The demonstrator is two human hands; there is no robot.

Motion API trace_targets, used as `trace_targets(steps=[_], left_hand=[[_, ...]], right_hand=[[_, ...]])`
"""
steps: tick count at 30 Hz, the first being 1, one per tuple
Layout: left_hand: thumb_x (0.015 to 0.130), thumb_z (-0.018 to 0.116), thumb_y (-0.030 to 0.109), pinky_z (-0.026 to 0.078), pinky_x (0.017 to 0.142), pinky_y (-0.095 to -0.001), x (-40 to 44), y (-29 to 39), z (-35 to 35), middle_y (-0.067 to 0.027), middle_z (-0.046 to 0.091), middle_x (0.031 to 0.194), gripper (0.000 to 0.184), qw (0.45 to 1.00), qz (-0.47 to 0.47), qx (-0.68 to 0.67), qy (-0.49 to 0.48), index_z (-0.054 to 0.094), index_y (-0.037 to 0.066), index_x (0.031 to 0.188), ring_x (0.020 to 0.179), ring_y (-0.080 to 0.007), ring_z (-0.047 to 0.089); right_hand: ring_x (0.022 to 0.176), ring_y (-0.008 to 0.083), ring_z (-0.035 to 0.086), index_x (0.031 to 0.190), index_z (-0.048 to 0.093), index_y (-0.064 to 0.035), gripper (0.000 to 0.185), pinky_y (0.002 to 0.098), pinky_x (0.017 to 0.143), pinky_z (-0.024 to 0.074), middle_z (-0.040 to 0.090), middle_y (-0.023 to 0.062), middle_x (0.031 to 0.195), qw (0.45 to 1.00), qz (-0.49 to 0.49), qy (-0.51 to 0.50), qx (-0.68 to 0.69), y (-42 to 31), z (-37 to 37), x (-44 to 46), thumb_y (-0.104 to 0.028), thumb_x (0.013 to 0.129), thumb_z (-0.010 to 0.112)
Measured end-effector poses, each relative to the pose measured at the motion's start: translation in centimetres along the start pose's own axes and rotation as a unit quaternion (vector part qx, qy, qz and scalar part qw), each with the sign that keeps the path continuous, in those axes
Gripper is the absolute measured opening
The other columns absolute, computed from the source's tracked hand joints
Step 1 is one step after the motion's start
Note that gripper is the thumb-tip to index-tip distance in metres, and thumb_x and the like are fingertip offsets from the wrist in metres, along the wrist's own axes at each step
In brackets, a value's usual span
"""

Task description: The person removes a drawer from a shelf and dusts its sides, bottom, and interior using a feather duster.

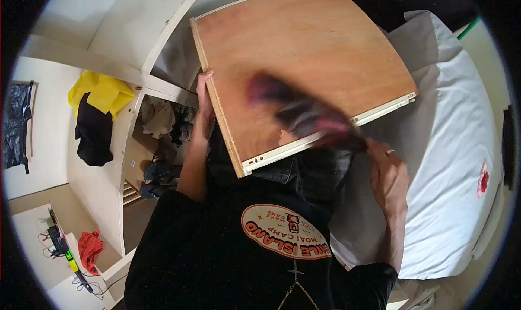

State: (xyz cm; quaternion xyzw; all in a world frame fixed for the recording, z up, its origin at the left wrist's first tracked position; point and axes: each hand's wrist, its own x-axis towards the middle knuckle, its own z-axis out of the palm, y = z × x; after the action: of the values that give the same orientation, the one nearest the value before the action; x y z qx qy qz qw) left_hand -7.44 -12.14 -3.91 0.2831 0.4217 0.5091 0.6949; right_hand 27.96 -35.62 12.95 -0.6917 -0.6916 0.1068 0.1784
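Observation:
A wooden drawer (304, 44) lies tilted across my lap, its broad brown panel facing me. A white slide rail (331, 135) runs along its near edge. My left hand (205, 93) grips the drawer's left edge, fingers mostly hidden behind it. In my right hand (388, 171), beyond the near rail at the right, is one end of a dark cloth (309, 114) with reddish and purple patches. The cloth is smeared by motion and stretches over the panel; whether it touches the wood I cannot tell.
To the right is a bed with a white sheet (445, 174) bearing a red mark. An open cabinet (133, 163) at left holds clothes. Yellow cloth (100, 93) and black cloth (93, 131) hang nearby. A red cloth (90, 251) and cabled power strip (66, 250) are lower left.

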Motion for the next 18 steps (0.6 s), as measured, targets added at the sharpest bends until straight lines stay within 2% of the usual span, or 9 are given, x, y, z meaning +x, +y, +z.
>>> trace_targets(steps=[3, 6, 7, 9, 11, 12, 15, 16, 18], left_hand=[[0.082, 0.057, 0.043, 0.048, 0.076, -0.0321, -2.3, 1.0, 3.5, -0.0072, 0.057, 0.092, 0.041, 0.999, 0.023, -0.013, 0.047, 0.055, 0.007, 0.103, 0.089, -0.0202, 0.059], [0.086, 0.054, 0.038, 0.048, 0.076, -0.03, -1.5, 0.3, 2.3, -0.0064, 0.057, 0.092, 0.035, 0.996, 0.053, -0.059, 0.025, 0.056, 0.006, 0.102, 0.087, -0.0189, 0.058], [0.087, 0.053, 0.037, 0.047, 0.076, -0.0294, -1.1, 0.0, 1.8, -0.0062, 0.058, 0.092, 0.034, 0.995, 0.064, -0.07, 0.015, 0.056, 0.006, 0.102, 0.086, -0.0184, 0.058], [0.09, 0.05, 0.033, 0.048, 0.075, -0.0282, 0.3, -1.1, -0.9, -0.0053, 0.059, 0.089, 0.031, 0.988, 0.149, -0.035, -0.031, 0.057, 0.005, 0.099, 0.083, -0.0157, 0.059], [0.091, 0.049, 0.034, 0.048, 0.074, -0.0279, -0.4, -1.2, 0.3, -0.0042, 0.059, 0.087, 0.031, 0.99, 0.127, -0.063, -0.002, 0.057, 0.004, 0.099, 0.081, -0.0149, 0.058], [0.091, 0.049, 0.036, 0.048, 0.075, -0.0285, -0.8, -0.8, 0.8, -0.0038, 0.059, 0.087, 0.033, 0.99, 0.103, -0.09, -0.025, 0.058, 0.005, 0.1, 0.082, -0.016, 0.059], [0.089, 0.05, 0.038, 0.048, 0.076, -0.0304, -0.8, -0.4, -0.8, -0.0047, 0.059, 0.09, 0.036, 0.992, 0.116, -0.034, 0.023, 0.058, 0.005, 0.102, 0.085, -0.0174, 0.059], [0.086, 0.053, 0.039, 0.048, 0.079, -0.0323, -0.6, -0.9, 0.5, -0.0063, 0.059, 0.092, 0.036, 0.984, 0.148, -0.077, 0.068, 0.058, 0.006, 0.102, 0.089, -0.0184, 0.059], [0.084, 0.053, 0.041, 0.048, 0.082, -0.0336, -1.9, -0.1, 1.5, -0.0063, 0.057, 0.093, 0.037, 0.99, 0.109, -0.079, 0.036, 0.056, 0.008, 0.1, 0.091, -0.0187, 0.058]], right_hand=[[0.064, 0.0349, 0.064, 0.108, 0.067, -0.0021, 0.024, 0.042, 0.057, 0.052, 0.065, 0.0188, 0.082, 0.999, 0.022, 0.045, -0.017, -1.4, 0.7, -1.3, -0.001, 0.086, 0.057], [0.058, 0.0323, 0.063, 0.106, 0.068, -0.0014, 0.021, 0.0409, 0.052, 0.0496, 0.065, 0.0178, 0.078, 0.994, -0.058, -0.047, 0.08, -3.1, -0.4, -1.3, -0.003, 0.087, 0.06], [0.057, 0.0318, 0.063, 0.104, 0.068, -0.0013, 0.02, 0.0405, 0.052, 0.0493, 0.064, 0.0174, 0.076, 0.998, -0.021, -0.027, 0.053, -3.6, -0.5, -1.2, -0.003, 0.086, 0.061], [0.056, 0.0306, 0.062, 0.102, 0.069, -0.001, 0.018, 0.0395, 0.05, 0.0487, 0.063, 0.0165, 0.073, 0.998, 0.054, 0.011, -0.004, -4.2, -0.7, -1.2, -0.003, 0.085, 0.064], [0.061, 0.0305, 0.064, 0.098, 0.069, 0.0035, 0.016, 0.0373, 0.055, 0.0496, 0.066, 0.0195, 0.077, 0.997, 0.013, -0.042, 0.067, -4.4, -1.3, -1.8, -0.002, 0.084, 0.065], [0.063, 0.0305, 0.065, 0.096, 0.069, 0.0058, 0.015, 0.0362, 0.058, 0.0501, 0.067, 0.021, 0.079, 0.993, -0.005, -0.067, 0.102, -4.4, -1.5, -2.1, -0.001, 0.083, 0.065], [0.063, 0.0299, 0.065, 0.095, 0.069, 0.006, 0.015, 0.0356, 0.058, 0.0505, 0.068, 0.0211, 0.079, 0.994, 0.054, -0.028, 0.096, -3.0, -2.0, -1.5, -0.004, 0.084, 0.067], [0.059, 0.029, 0.065, 0.096, 0.072, -0.0007, 0.014, 0.0392, 0.054, 0.0511, 0.068, 0.0186, 0.077, 0.998, 0.049, 0.019, 0.026, -2.0, -1.8, -1.3, -0.008, 0.085, 0.067], [0.06, 0.0293, 0.065, 0.096, 0.072, -0.0006, 0.014, 0.0392, 0.055, 0.0521, 0.068, 0.0185, 0.077, 0.998, 0.051, 0.036, 0.025, -1.8, -1.3, -1.7, -0.009, 0.085, 0.067]])
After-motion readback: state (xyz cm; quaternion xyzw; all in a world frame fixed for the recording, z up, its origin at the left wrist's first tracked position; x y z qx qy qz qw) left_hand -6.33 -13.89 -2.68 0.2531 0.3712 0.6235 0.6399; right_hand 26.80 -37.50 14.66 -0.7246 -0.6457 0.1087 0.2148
